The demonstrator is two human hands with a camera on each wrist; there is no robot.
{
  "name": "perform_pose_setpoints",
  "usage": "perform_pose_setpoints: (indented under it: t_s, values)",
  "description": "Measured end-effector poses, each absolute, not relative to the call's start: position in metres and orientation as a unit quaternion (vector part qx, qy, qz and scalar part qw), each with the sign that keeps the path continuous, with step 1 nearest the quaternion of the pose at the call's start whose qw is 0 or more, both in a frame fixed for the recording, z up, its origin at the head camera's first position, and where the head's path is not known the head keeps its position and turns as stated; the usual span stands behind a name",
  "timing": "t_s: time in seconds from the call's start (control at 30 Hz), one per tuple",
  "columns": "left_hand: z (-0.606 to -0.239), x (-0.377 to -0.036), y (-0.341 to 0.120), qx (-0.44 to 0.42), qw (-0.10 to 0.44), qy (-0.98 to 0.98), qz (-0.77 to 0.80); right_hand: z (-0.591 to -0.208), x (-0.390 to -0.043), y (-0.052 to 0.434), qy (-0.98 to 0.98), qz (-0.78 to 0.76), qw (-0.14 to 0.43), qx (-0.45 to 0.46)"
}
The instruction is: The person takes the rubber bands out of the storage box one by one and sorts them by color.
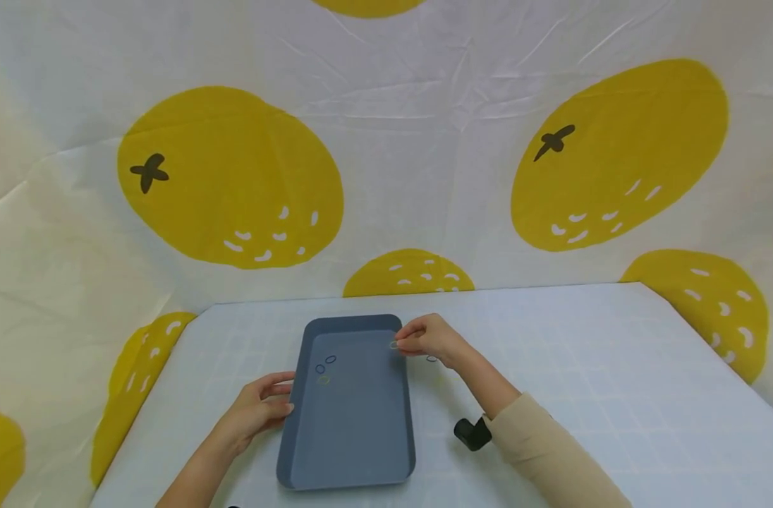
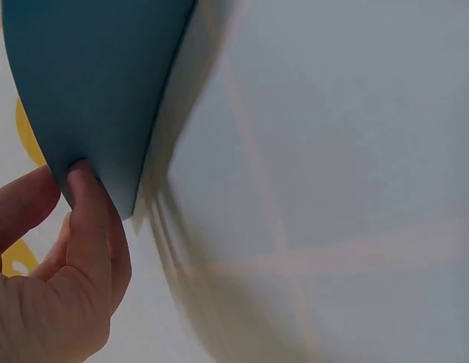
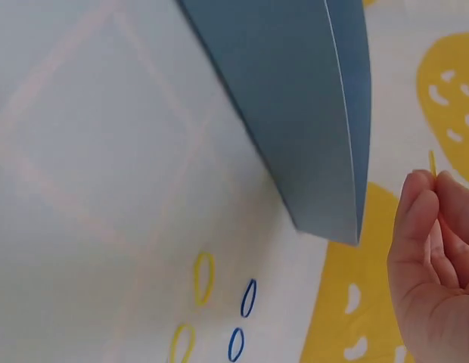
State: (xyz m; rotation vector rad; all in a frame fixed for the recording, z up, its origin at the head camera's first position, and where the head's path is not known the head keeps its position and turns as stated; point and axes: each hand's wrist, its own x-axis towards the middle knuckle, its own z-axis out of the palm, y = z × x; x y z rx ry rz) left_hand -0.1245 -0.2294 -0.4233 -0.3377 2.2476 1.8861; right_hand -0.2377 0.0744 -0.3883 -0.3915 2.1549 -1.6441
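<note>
Blue-grey rectangular tray (image 1: 355,437) sits on the white tablecloth (image 1: 577,367); head view has L hand (image 1: 259,409) at its left wall, R hand (image 1: 429,337) by its far-right corner, pinching a thin yellow ring (image 1: 393,345) approx. over the rim. Inside tray, left of centre & toward its far end: 2 dark blue rings (image 1: 331,359) + 1 yellow loop (image 1: 324,380). Another ring (image 1: 431,358) lies just right of tray, under R hand, colour unclear. L wrist view: thumb & fingers seem to pinch tray's rim, one fingertip pressed on outer wall; rest bunched, not spread. R wrist view: fingertips pressed together on the held ring, seen edge-on; other fingers curled in. Outside tray, by its right wall: 2 yellow loops (image 3: 203,278) & 2 blue loops (image 3: 249,298). Risks, IMO: ring's v. thin, so a slack pinch could drop it outside tray; a low R wrist could bump tray's right wall or drag loose loops; too much L pressure on rim might tip or slide tray & shift its contents.
</note>
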Motion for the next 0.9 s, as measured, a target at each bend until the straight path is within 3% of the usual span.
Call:
perform_pose_setpoints:
  t_s: [0.9]
  values:
    - [-0.422,-0.125,-0.23,-0.11,0.099,0.764,0.628,-0.388,-0.229,0.123,0.793,-0.563,0.19,-0.133]
